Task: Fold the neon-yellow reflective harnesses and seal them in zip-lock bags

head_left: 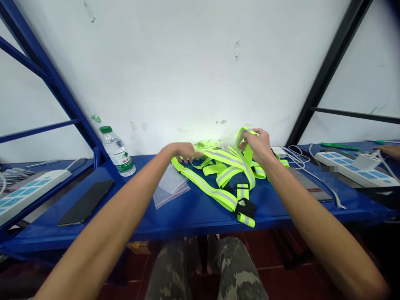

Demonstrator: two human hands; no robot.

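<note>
A: Item on the surface (193, 221)?

B: One hi-vis reflective vest (223, 158), heaped centre; right grip (258, 146) narrow on a strap, left grip (183, 152) over it, hold unclear; zip bag (170, 187) just beside, water bottle (117, 152) further left

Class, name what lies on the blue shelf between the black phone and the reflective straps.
In the head view, a clear plastic bag lies there, left of the reflective straps.

The left hand (184, 152) droops forward from the wrist, while the right hand (256, 146) sits higher, curled into a closed grip.
</note>
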